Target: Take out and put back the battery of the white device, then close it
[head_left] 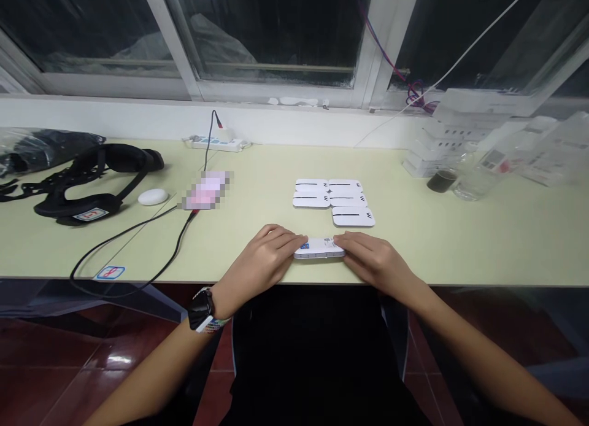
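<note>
Between my two hands, close to the table's front edge, is a white flat device [319, 249] with rounded corners, a blue label, small print and a grey side edge. My left hand [269, 255] grips its left end, while my right hand [373, 260] has the right end; the fingers of both are closed on it. Just beyond lie several similar white flat pieces [353, 216], grouped in two columns, each bearing a black line and a W-like mark. The underside of the held device is hidden.
At left on the pale table [257, 186] lie a black headset [99, 180], a white oval case [153, 197], a blurred phone-like item [207, 191] and a black cable [179, 245]. A power strip [216, 143] sits behind. White boxes [455, 134] and a clear bottle [488, 168] stand back right.
</note>
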### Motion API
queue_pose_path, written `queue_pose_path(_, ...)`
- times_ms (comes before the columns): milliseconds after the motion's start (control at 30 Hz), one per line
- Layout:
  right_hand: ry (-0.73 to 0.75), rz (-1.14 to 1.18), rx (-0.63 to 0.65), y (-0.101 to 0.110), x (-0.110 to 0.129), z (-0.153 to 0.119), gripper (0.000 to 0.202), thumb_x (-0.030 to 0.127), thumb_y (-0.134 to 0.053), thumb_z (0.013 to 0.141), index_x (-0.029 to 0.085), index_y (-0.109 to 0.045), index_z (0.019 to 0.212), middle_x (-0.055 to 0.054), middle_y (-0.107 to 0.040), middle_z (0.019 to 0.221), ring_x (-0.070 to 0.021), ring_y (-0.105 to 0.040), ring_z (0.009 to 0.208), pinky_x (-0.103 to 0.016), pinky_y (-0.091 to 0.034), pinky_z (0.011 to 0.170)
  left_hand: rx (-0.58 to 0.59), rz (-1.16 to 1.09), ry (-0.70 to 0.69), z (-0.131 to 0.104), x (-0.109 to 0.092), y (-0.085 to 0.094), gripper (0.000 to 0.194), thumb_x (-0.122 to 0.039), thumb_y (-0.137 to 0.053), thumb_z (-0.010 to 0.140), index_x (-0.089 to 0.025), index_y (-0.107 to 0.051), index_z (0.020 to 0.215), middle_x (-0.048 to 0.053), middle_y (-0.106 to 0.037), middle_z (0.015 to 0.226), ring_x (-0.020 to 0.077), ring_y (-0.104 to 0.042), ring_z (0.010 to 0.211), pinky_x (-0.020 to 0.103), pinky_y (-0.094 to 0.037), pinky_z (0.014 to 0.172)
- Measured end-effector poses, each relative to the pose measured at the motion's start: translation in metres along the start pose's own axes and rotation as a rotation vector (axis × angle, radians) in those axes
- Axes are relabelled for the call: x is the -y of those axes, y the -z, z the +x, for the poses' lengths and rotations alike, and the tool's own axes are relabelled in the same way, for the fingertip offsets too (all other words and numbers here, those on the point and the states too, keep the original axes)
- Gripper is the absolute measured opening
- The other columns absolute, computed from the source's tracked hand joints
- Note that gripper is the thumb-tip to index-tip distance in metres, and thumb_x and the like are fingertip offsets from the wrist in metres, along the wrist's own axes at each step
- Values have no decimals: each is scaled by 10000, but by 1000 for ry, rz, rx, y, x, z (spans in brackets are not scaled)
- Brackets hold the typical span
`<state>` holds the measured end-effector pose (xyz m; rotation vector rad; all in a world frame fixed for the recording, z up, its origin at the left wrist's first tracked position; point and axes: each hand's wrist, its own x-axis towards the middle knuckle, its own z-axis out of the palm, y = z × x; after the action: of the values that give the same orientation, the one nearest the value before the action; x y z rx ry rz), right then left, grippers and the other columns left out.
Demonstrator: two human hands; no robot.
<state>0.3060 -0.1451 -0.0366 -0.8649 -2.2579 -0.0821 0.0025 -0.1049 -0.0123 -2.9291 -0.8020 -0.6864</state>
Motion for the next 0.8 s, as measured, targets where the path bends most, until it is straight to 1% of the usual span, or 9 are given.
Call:
queue_pose_path(100,-11,22,10,0,-2,0,365,108,-577,1061,180,-695,1398,-152,-786,1260,-303,-774,1172,-500,-701,970,-5,-32,-2,-1,3,0,437,-63,-484,1077,-186,-615,1476,108,-761,1317,287,-686,1206,520,-545,1104)
queue_pose_path(233,-44,80,11,-1,-4,0,363,130,-564,1072,217,-716,1390,-129,-788,1263,-290,-777,1155,-495,-700,962,-13,-71,-3,-3,6,-4,432,-76,-487,1079,-177,-630,1474,105,-754,1357,276,-686,1273,556,-487,1230)
queue_pose_path(300,-56,103,16,-2,-4,0,354,132,-575,1070,231,-716,1379,-121,-785,1262,-281,-772,1158,-490,-695,963,-14,-80,12,-4,5,-5,446,-84,-486,1084,-196,-618,1496,90,-744,1389,269,-682,1290,556,-478,1241)
queue_pose_path(467,-84,189,30,1,0,2,299,174,-643,1043,264,-717,1318,-109,-760,1292,-277,-731,1223,-489,-673,993,68,-59,90,-6,1,7,482,-149,-523,1083,-261,-597,1546,49,-691,1507,323,-537,1483,571,-458,1236)
queue_pose_path(500,-92,200,37,3,1,2,293,199,-667,1033,264,-718,1314,-112,-752,1310,-285,-718,1246,-497,-666,1004,109,-69,115,-8,0,12,521,-177,-538,1081,-288,-556,1590,39,-655,1557,336,-482,1536,573,-453,1240)
queue_pose_path(567,-103,186,59,7,3,2,307,248,-699,1014,260,-720,1321,-117,-741,1344,-308,-698,1282,-527,-650,1028,191,-112,188,-12,-1,21,671,-247,-575,1075,-329,-372,1710,34,-539,1674,344,-365,1621,555,-472,1238)
queue_pose_path(667,-83,92,79,13,3,-1,383,275,-697,1004,251,-705,1386,-127,-727,1405,-339,-678,1324,-590,-618,1066,239,-149,244,-18,-3,29,841,-380,-612,1080,-340,-139,1773,36,-365,1785,335,-244,1682,547,-445,1277)
queue_pose_path(733,-49,42,89,15,3,-3,484,275,-684,1012,244,-643,1493,-131,-688,1494,-342,-640,1400,-612,-580,1132,232,-132,207,-20,-4,28,891,-489,-623,1081,-331,-91,1778,45,-291,1816,335,-214,1695,560,-380,1323)
queue_pose_path(800,-9,25,135,15,4,-6,615,277,-657,1035,236,-506,1631,-129,-600,1614,-331,-539,1525,-612,-515,1226,227,-100,127,-20,-6,21,976,-581,-648,1057,-316,-49,1780,70,-246,1828,339,-222,1696,564,-319,1355)
